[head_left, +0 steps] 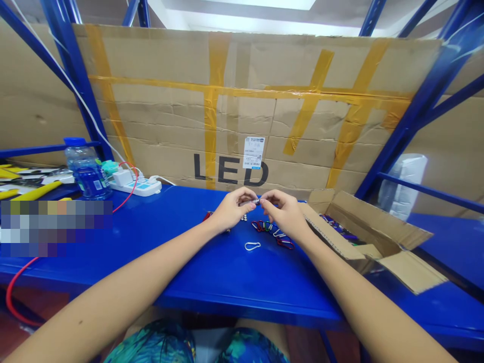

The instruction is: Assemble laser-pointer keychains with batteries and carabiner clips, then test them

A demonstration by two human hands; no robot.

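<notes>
"Gripping something, are they?"
"Yes: left hand (236,207) and right hand (283,209) both pinch a small silver piece (257,201), fingertips closed on it, over the desk (212,267) toward its far edge."
"What is it exactly?"
"Too small to tell."
"And below?"
"Coloured clips (267,226), red and green among them, lie in a row by the right hand; one silver clip (252,246) sits apart, closer to the near edge."
"That box (333,236)?"
"Open, on the desk's right side, with blue and purple things (338,227) inside."

Fingers (247,206) partly hide the slim metallic piece (257,201), which is too small to identify.
</notes>
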